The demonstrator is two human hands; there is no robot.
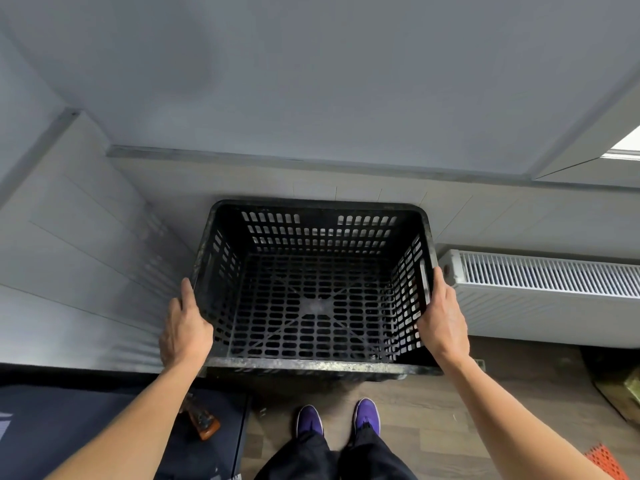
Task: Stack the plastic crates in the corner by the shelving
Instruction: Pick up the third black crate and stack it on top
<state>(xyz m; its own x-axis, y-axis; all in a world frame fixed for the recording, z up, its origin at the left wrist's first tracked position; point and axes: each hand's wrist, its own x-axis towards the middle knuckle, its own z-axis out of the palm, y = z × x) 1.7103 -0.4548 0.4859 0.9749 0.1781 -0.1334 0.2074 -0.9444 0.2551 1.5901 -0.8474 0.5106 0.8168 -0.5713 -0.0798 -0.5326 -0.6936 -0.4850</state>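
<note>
A black perforated plastic crate (pixel 313 364) stands open-topped against the tiled wall, in the corner, right in front of me. It is empty, and its slotted floor shows. My left hand (pixel 185 327) grips the crate's left rim, thumb along the top edge. My right hand (pixel 441 315) holds the right rim beside the handle slot. What the crate rests on is hidden under it.
A white radiator (pixel 540 289) runs along the wall right of the crate. A dark mat (pixel 69 424) with an orange-and-black tool (pixel 204 422) lies at my lower left. My purple shoes (pixel 337 419) stand on wood-look flooring. An orange mesh item (pixel 606 460) lies at bottom right.
</note>
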